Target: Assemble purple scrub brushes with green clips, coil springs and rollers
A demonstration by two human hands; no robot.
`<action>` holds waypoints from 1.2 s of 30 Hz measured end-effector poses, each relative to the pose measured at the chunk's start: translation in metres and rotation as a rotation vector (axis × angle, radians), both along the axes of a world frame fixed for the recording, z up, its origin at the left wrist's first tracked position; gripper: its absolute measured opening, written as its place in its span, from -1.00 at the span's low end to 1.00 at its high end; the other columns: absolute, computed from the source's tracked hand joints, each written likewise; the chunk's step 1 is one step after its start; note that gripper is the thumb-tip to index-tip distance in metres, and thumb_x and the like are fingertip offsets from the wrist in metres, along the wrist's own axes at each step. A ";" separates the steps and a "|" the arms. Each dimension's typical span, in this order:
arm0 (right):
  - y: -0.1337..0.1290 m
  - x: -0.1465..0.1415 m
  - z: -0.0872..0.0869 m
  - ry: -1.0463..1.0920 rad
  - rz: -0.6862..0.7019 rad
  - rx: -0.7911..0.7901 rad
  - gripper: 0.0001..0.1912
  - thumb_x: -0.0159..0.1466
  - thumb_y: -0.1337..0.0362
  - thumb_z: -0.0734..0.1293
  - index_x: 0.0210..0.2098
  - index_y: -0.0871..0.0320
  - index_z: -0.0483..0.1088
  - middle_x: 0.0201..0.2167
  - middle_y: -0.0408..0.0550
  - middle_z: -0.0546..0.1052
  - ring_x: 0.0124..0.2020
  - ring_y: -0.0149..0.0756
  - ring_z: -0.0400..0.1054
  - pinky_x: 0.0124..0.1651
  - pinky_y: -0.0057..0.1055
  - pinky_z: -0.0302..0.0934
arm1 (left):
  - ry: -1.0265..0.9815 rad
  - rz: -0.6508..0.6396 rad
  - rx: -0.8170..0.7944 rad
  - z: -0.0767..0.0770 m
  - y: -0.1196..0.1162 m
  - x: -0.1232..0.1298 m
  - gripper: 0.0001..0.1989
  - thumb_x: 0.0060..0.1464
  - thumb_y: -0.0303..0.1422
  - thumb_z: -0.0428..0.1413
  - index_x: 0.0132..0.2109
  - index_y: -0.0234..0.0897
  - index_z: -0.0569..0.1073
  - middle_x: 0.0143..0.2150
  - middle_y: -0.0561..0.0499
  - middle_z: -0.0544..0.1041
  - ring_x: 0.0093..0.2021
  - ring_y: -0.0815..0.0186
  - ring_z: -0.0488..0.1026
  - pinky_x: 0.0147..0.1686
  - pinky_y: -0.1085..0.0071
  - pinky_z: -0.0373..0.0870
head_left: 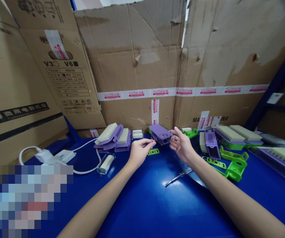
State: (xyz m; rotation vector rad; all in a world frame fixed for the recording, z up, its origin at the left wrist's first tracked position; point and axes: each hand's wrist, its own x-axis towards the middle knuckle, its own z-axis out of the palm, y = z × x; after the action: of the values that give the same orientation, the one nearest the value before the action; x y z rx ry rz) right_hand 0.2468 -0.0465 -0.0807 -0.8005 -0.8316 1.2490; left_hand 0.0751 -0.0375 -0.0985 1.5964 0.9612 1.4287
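Observation:
My left hand (pixel 141 151) is closed in a pinch, thumb against fingertips; whatever sits between them is too small to make out. My right hand (pixel 182 145) has its fingers curled and its thumb raised, and what it holds, if anything, is hidden. Between and just beyond both hands lies a purple plastic housing (pixel 160 131) with its hollow end toward me. Small, thin metal-looking pieces (pixel 166 136) show at that end, near the fingertips. Below the left fingertips, a flat green slotted piece (pixel 153 151) rests on the table.
Purple brush heads with cream bristles (pixel 111 134) lie at left. Others (pixel 229 133) stand right, beside green brackets (pixel 236 169). A screwdriver (pixel 178 177) lies before my right forearm. Clear cases with white rollers (pixel 106 163), a power strip (pixel 60 157) and cardboard walls (pixel 137 66) surround the blue table (pixel 142 205).

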 end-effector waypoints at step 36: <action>-0.009 -0.012 -0.010 -0.064 0.420 0.016 -0.79 0.03 0.24 0.43 -0.37 0.24 0.43 -0.58 -0.15 0.45 -0.56 -0.47 0.33 -0.45 -0.49 0.30 | 0.070 -0.297 -0.081 0.011 -0.015 0.006 -0.79 -0.02 -0.26 0.14 -0.39 -0.36 0.39 -0.44 0.01 0.45 -0.42 0.39 0.41 -0.44 0.45 0.45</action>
State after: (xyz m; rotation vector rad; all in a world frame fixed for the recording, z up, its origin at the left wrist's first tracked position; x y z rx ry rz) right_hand 0.2346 -0.0551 -0.0908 -0.6743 -1.0988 1.5883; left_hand 0.0813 -0.0529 -0.0872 1.6591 0.7726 1.1232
